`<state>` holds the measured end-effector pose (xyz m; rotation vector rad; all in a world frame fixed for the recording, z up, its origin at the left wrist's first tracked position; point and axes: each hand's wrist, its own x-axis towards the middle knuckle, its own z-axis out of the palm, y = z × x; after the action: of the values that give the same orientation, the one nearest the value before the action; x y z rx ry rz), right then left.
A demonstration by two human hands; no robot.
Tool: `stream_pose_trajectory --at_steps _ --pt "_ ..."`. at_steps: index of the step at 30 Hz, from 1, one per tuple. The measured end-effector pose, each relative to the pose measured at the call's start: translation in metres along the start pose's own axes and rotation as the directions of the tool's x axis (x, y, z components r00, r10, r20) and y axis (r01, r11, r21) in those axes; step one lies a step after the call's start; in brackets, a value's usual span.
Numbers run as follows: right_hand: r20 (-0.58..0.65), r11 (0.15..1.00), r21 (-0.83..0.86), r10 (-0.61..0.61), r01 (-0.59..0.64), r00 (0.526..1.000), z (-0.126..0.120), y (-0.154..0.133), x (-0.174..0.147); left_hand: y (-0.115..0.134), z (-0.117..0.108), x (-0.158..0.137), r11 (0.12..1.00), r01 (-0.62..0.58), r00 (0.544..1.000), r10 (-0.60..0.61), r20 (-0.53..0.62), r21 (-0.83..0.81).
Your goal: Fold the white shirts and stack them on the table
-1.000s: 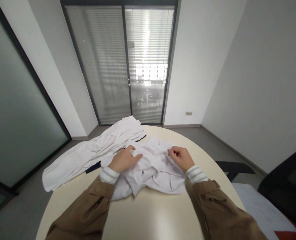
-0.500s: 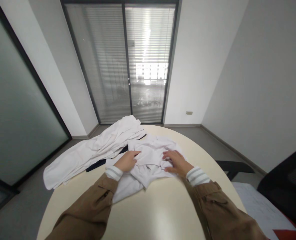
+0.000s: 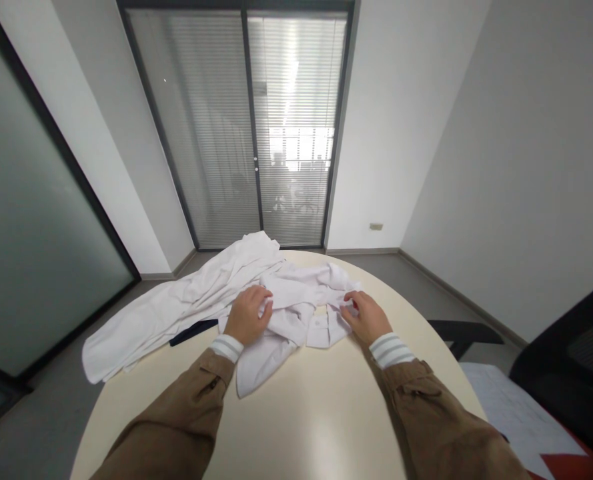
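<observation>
A rumpled white shirt (image 3: 289,293) lies on the table in front of me, with a flap bearing what looks like a button at its near edge. My left hand (image 3: 249,315) pinches the shirt's left part between curled thumb and fingers. On the other side, my right hand (image 3: 369,320) has its thumb and fingers closed on the shirt's right part. The cloth between the two hands is lifted and bunched, and a bit of tabletop shows through a gap. One corner of the shirt hangs toward me on the table.
Another white garment (image 3: 176,303) stretches along the left side of the round cream table (image 3: 296,427), overhanging its edge. A dark blue piece of cloth (image 3: 191,331) peeks out beneath it. At right stand a black chair (image 3: 571,360) and white sheets (image 3: 516,407).
Both hands have closed on the shirt and moved slightly apart. Its cloth is pulled wider and a buttoned flap now shows near the right hand.
</observation>
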<state>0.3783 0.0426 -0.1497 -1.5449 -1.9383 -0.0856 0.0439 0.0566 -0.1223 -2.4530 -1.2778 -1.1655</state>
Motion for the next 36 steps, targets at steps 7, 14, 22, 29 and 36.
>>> stream_pose_trajectory --at_steps 7,14,22,29,36 --pt "0.232 0.905 0.264 -0.395 0.334 0.889 0.006 -0.031 -0.008 0.012 0.003 -0.019 0.952 -0.219 0.878 0.288 0.381 -0.216" --pt "0.263 0.911 0.225 -0.399 0.347 0.878 0.014 -0.046 -0.012 0.023 0.023 -0.017 0.686 0.438 0.898 -0.306 0.315 -0.581" --pt "0.168 0.900 0.420 -0.201 0.115 0.965 0.019 -0.074 -0.017 0.052 0.027 -0.009 -0.234 0.469 0.765 -0.375 0.524 -0.852" --pt "0.106 0.850 0.525 -0.003 -0.053 0.994 0.025 -0.078 -0.013 0.048 0.031 -0.018 -0.204 0.544 0.780 -0.235 0.580 -0.814" --pt "0.094 0.800 0.562 0.192 -0.211 0.977 0.053 -0.048 -0.015 0.047 0.025 -0.017 -0.260 0.532 0.784 -0.208 0.585 -0.805"
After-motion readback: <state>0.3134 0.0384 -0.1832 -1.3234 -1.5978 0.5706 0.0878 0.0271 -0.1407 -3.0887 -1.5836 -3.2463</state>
